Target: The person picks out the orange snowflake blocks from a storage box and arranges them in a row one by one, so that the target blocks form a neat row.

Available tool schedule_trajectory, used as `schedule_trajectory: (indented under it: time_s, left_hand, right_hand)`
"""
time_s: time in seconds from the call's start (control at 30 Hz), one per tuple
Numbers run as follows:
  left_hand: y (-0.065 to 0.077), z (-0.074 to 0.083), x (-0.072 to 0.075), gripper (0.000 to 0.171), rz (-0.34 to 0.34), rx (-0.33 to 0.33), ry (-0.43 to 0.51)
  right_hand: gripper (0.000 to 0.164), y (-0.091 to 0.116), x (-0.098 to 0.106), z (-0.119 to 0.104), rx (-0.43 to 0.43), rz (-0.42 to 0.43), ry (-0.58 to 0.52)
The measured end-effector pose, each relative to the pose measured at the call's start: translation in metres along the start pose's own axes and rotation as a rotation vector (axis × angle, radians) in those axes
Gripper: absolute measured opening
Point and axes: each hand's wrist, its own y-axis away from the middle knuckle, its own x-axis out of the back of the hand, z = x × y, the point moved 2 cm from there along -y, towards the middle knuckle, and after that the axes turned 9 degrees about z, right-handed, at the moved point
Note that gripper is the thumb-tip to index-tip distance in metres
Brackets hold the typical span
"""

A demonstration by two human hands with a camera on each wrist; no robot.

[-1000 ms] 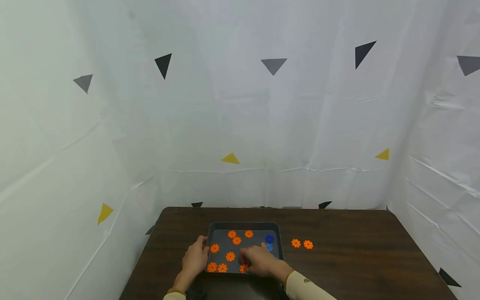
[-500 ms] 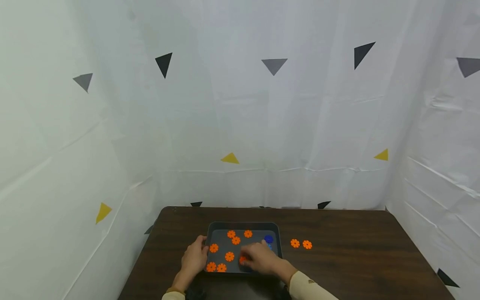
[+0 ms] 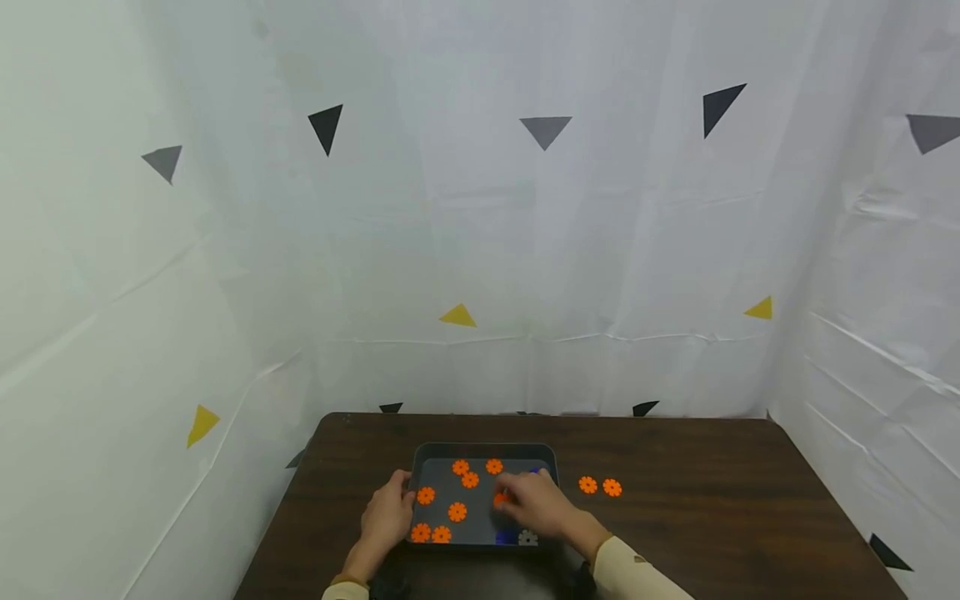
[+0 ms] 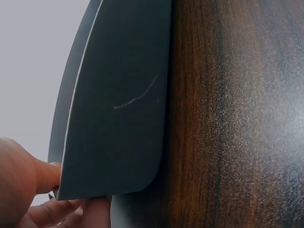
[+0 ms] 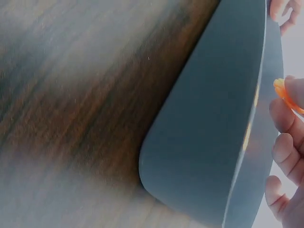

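A dark grey rectangular tray (image 3: 487, 450) lies on the table with several orange flower-shaped discs (image 3: 457, 512) scattered over its bottom. My left hand (image 3: 387, 512) grips the tray's left side; the left wrist view has the thumb at the rim and fingers (image 4: 97, 212) beneath. Over the tray's right half, my right hand (image 3: 538, 506) pinches an orange flower-shaped disc (image 5: 279, 87) between thumb and finger. Near its wrist lie a dark blue disc (image 3: 505, 538) and a grey one (image 3: 528, 537). Another blue piece (image 3: 535, 471) is mostly hidden behind that hand.
Two orange flower-shaped discs (image 3: 600, 486) lie on the dark wood table (image 3: 697, 500), right of the tray. White sheeting (image 3: 390, 250) with triangle marks hangs behind the table and at both sides.
My right hand has lifted an orange disc from the tray's near side and moved it up and right. The dark blue and grey discs there are now uncovered. My left hand stays on the tray.
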Motion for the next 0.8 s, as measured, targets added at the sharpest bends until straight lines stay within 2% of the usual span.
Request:
schedule_trajectory:
  time_s: [0.13,0.4,0.57,0.8]
  left_hand:
    - [0.000,0.000,-0.002,0.035,-0.014,0.004,-0.004]
    - [-0.002,-0.001,-0.004,0.035,-0.018,0.021,-0.001]
    - [-0.004,-0.002,-0.001,0.035,-0.028,0.030,-0.019]
    - [-0.004,-0.003,-0.002,0.035,-0.034,0.041,-0.023]
  right_hand:
    - [0.013,0.003,0.006,0.004,0.000,0.029,0.002]
    - [0.011,0.015,0.021,0.016,-0.055,0.086,-0.081]
    - [0.011,0.021,0.029,0.023,-0.069,0.147,-0.056]
    - [0.012,0.029,0.038,0.036,-0.142,0.191,0.009]
